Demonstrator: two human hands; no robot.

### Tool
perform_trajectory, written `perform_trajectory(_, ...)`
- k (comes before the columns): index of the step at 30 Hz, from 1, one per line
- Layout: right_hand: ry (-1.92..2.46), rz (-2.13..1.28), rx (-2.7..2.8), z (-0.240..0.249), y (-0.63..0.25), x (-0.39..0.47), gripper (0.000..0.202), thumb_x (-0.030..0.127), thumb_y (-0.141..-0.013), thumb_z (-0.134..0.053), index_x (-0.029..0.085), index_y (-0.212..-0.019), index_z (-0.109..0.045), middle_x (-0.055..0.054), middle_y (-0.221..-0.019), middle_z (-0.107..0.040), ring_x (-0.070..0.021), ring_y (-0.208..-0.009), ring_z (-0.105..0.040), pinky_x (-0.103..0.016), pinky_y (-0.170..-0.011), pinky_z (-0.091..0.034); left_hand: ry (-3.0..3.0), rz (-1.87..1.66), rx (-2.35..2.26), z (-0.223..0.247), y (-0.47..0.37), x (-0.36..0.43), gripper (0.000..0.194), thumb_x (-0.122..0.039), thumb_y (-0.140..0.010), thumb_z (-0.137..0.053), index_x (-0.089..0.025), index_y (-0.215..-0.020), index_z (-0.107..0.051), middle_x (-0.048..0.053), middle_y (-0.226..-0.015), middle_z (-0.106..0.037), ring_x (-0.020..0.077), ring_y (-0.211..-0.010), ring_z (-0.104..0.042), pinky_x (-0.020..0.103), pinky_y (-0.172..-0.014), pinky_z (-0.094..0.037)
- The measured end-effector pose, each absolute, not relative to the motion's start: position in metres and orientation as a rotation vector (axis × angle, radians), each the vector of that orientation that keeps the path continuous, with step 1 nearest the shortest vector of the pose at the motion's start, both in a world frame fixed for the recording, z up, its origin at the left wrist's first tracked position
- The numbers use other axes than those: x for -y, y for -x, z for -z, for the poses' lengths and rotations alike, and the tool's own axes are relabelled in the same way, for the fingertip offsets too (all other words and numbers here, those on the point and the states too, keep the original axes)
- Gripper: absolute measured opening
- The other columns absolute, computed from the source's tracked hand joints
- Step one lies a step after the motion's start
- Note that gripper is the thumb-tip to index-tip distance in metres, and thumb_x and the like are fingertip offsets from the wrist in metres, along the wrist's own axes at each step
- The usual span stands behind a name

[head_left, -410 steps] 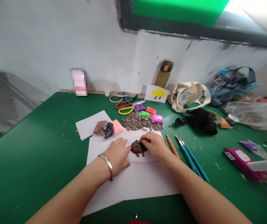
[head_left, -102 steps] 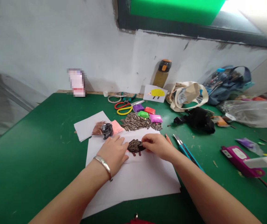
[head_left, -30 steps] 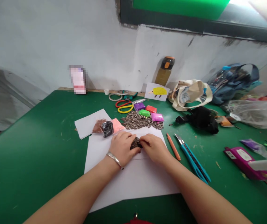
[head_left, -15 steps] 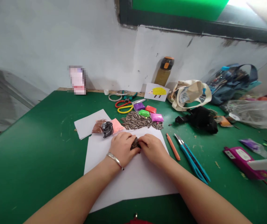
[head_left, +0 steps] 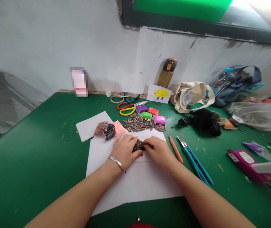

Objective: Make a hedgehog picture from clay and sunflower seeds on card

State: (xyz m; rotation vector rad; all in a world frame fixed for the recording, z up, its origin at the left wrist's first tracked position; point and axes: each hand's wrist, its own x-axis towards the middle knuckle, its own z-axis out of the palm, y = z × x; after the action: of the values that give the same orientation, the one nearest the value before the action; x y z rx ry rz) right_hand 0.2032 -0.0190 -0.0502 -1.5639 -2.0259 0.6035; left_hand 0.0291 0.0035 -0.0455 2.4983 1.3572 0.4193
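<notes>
My left hand (head_left: 124,149), with a silver bracelet at the wrist, curves closed around the left side of a dark lump studded with striped sunflower seeds (head_left: 138,145). At the lump's right edge, my right hand (head_left: 158,150) is closed in a pinch; what its fingertips hold, if anything, is too small to make out. Both hands rest over white paper (head_left: 135,183). Just beyond them lies a loose pile of sunflower seeds (head_left: 137,123). Bags of brown clay (head_left: 100,129), black clay (head_left: 109,131) and pink clay (head_left: 119,127) lie beyond my left hand.
Right of the paper lie an orange pen-like stick (head_left: 175,149) and a blue utility knife (head_left: 197,164), blade out. Scissors (head_left: 128,109) and packets of coloured clay lie behind the seeds. A hedgehog drawing (head_left: 159,93) leans near a bottle (head_left: 166,74). A magenta glue gun (head_left: 246,163) sits right.
My right hand has shifted slightly right, and its fingertips have drawn back a little from the lump. More of the lump's seeds and dark surface show. My left hand stays in place.
</notes>
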Motion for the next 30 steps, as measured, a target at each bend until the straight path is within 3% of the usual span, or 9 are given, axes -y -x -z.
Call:
perform_trajectory(15, 1.557, -0.550, 2.090, 0.0529, -0.1998, 0.0173, 0.019, 0.013, -0.085, -0.050, 0.018, -0.069, -0.058, 0.000, -0.072, -0.055, -0.0129, -0.073, -0.049, -0.023, -0.065, -0.034, -2.489, -0.393, -1.384, 0.0447, -0.0314, -0.0015, 0.030, -0.042, -0.078, -0.060, -0.022, -0.101, -0.061, 0.006, -0.103, -0.060, 0.0256, -0.101, -0.050, 0.041, -0.088, -0.037)
perform_trajectory(30, 1.555, -0.528, 2.091, 0.0558, -0.1957, 0.0164, 0.018, 0.013, -0.084, -0.050, 0.018, -0.071, -0.062, -0.001, -0.073, -0.056, -0.0135, -0.074, -0.051, -0.023, -0.067, -0.036, -2.502, -0.386, -1.397, 0.0451, -0.0319, -0.0010, 0.031, -0.041, -0.078, -0.061, -0.023, -0.103, -0.061, 0.006, -0.103, -0.061, 0.0260, -0.102, -0.050, 0.040, -0.088, -0.038)
